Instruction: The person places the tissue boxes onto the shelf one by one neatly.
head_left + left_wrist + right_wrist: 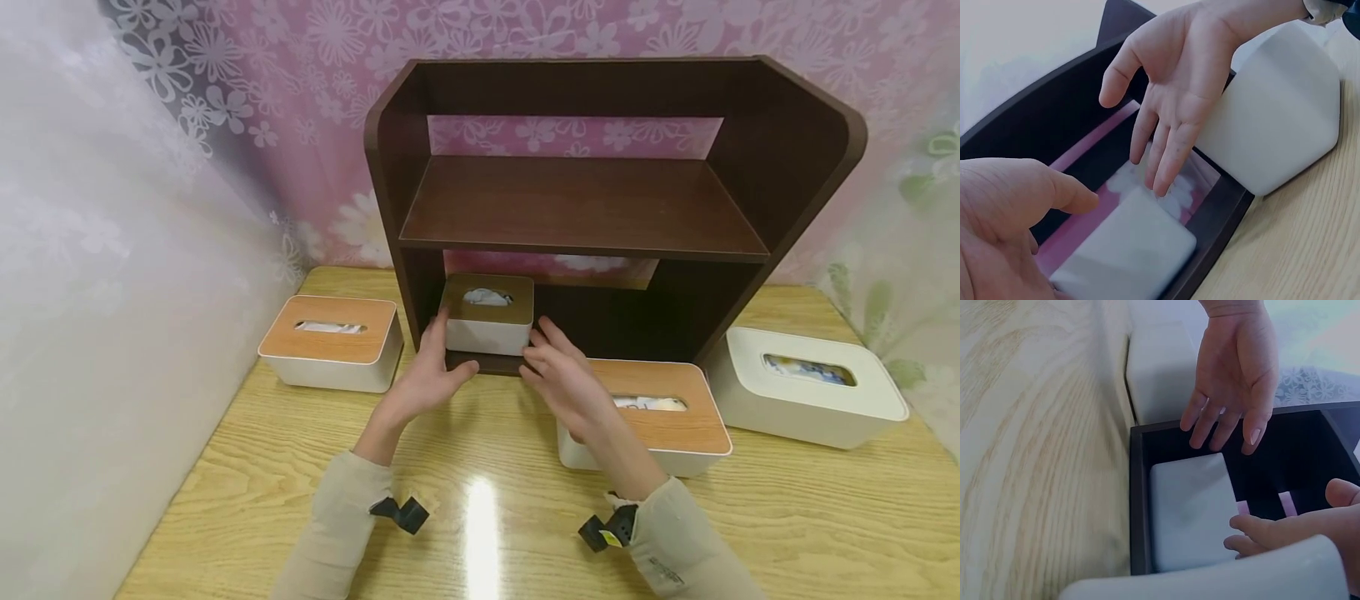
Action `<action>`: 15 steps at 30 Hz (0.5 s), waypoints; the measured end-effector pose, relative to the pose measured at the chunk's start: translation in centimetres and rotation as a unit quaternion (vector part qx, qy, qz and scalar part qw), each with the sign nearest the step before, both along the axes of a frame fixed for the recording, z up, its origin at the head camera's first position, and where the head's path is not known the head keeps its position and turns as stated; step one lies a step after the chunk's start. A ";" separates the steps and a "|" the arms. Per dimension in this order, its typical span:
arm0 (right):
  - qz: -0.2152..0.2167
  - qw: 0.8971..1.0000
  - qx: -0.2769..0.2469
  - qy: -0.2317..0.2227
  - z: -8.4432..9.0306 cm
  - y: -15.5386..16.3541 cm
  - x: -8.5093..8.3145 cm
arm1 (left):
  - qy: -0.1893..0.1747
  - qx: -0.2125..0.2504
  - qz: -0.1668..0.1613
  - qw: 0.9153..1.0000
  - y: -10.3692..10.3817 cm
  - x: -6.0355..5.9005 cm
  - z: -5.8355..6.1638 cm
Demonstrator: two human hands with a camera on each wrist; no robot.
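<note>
A small tissue box with a brown lid and white sides sits at the left end of the dark wooden shelf unit's lower level. My left hand is at its left side, fingers extended along the wall and thumb apart. On the other side my right hand has loosely straight fingers by the box's right wall. The right wrist view shows the white box between the two hands, inside the dark compartment. From the left wrist, both palms face inward, with the box low between them.
An orange-lidded tissue box stands left of the shelf unit. Another orange-lidded box is partly under my right forearm. Farther right is an all-white tissue box. All three rest on the wooden table; a flowered curtain hangs behind.
</note>
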State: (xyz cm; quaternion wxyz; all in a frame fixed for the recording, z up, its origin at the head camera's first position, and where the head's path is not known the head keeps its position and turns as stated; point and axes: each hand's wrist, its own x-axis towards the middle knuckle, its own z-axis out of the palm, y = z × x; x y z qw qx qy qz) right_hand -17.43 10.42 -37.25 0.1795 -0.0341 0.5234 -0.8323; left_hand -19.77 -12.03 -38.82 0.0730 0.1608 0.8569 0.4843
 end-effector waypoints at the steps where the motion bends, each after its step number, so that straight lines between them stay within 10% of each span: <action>1: 0.004 1.000 0.006 0.008 0.1 0.2 0.1 | 0.001 0.000 0.001 1.000 0.1 0.2 0.2; 10: 0.025 0.989 0.112 0.094 0.9 2.4 1.6 | 0.023 0.010 0.001 1.000 1.5 1.9 1.6; 15: 0.024 0.958 0.238 0.158 1.6 4.3 2.6 | 0.026 0.019 -0.009 0.999 2.3 3.1 2.6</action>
